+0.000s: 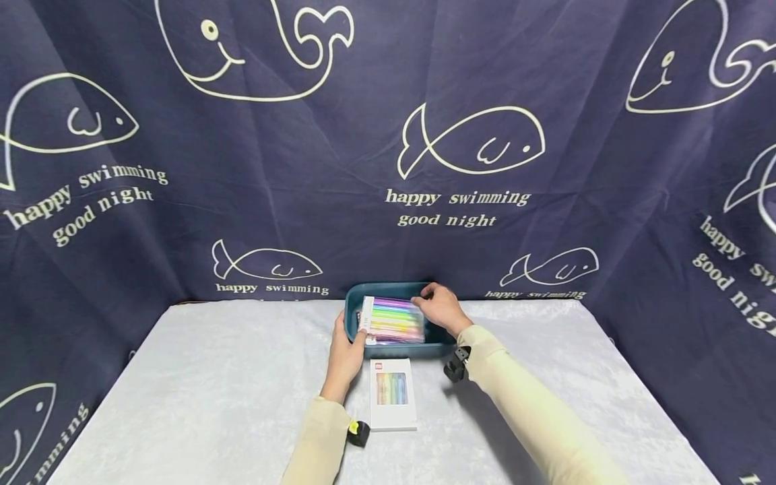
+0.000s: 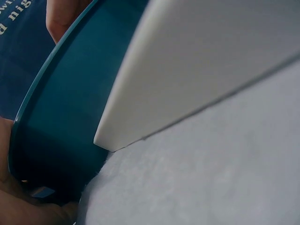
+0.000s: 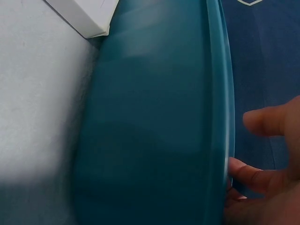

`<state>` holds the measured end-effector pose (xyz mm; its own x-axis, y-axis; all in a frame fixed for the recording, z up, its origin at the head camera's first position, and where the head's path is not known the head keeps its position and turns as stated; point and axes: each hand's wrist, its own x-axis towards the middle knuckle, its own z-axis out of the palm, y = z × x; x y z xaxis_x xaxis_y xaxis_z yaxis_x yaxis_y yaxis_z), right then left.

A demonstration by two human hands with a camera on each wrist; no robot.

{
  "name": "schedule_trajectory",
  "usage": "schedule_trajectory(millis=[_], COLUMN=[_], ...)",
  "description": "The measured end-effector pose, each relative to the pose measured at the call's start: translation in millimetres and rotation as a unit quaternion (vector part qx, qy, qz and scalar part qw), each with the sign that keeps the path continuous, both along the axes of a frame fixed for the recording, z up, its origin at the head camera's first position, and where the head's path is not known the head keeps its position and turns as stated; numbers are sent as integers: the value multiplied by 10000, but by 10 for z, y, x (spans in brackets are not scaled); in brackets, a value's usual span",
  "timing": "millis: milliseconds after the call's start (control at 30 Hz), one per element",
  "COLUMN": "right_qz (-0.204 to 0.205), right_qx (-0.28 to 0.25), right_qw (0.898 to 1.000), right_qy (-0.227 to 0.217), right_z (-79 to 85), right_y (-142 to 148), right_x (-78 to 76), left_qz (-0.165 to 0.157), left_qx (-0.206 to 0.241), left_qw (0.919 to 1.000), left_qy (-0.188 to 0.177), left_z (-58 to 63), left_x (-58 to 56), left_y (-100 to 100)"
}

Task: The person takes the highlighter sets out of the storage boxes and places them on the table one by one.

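A dark teal plastic bin (image 1: pixel 412 351) stands at the back of the table. In it lies a clear pack of rainbow-coloured pens (image 1: pixel 394 320) with a white strip along its left end. My left hand (image 1: pixel 344 353) grips the bin's front left corner, its thumb over the rim beside the pack. My right hand (image 1: pixel 445 308) reaches over the bin's right side, fingertips at the pack's upper right corner. In the right wrist view its thumb (image 3: pixel 265 121) stands apart from the other fingers, which pass behind the rim.
A white box (image 1: pixel 393 419) with a window showing pastel sticks lies flat on the table (image 1: pixel 212 404), just in front of the bin. Behind the table hangs a dark blue fabric (image 1: pixel 339 168) printed with fish and words. Something dark shows beneath the pack's left end.
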<state>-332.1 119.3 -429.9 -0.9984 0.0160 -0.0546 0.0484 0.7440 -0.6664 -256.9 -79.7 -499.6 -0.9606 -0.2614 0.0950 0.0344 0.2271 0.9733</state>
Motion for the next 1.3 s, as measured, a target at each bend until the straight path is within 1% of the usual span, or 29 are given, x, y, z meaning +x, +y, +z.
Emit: schedule_trajectory(millis=[100, 333, 567, 800, 1000, 1167, 1300], right_qz=[-3, 74, 256, 294, 328, 434, 450], right_qx=[69, 242, 231, 297, 386, 349, 306], right_qw=[10000, 9996, 9985, 9967, 9962, 9956, 9950], right_qy=[-26, -92, -428, -696, -711, -750, -839], right_z=[-6, -40, -74, -119, -129, -134, -159], right_y=[0, 10, 7, 17, 24, 35, 49], right_x=[-15, -33, -29, -36, -49, -49, -34], left_qz=[-16, -51, -34, -95, -94, -79, -119], left_qx=[34, 17, -9, 50, 50, 33, 56], left_qw=[10000, 10000, 10000, 9999, 9999, 9999, 9999], left_qy=[-41, 46, -19, 67, 40, 101, 73], left_z=[6, 3, 7, 18, 29, 36, 20], left_x=[3, 15, 3, 7, 9, 6, 16], left_y=[-2, -12, -22, -20, -7, -16, -17])
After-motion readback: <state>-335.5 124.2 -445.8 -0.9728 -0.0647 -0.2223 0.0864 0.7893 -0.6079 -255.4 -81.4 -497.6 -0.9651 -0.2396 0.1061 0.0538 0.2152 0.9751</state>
